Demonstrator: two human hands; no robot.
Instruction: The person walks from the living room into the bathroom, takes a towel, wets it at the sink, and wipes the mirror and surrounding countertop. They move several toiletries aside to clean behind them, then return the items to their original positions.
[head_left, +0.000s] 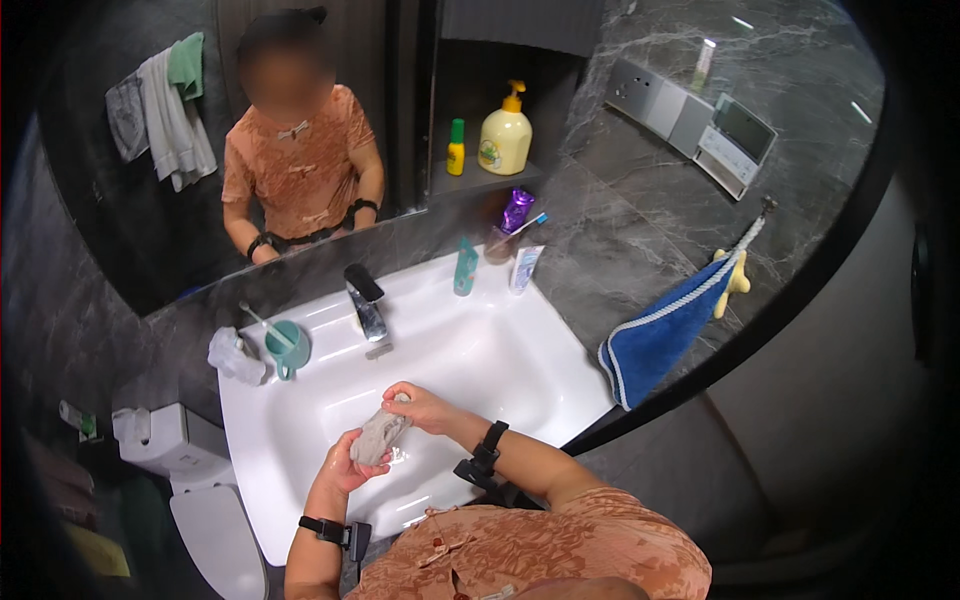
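Over the white washbasin (480, 352), a wet, bunched grey cloth (381, 435) is held in both hands. My left hand (350, 463) grips its lower end, with the fingers curled under it. My right hand (418, 409) pinches its upper end between thumb and fingers. Black straps with small devices sit on both wrists. Behind the hands stands the chrome basin tap (366, 304). A teal mug (288, 349) with a toothbrush in it is on the basin's left rim, beside a crumpled translucent plastic bag (235, 357).
Teal (465, 270) and white tubes (526, 268) stand at the basin's back right, near a cup with a toothbrush. A yellow pump bottle (505, 135) is on the shelf. A blue towel (664, 334) hangs at right; a toilet (217, 540) is at left. The mirror reflects a person.
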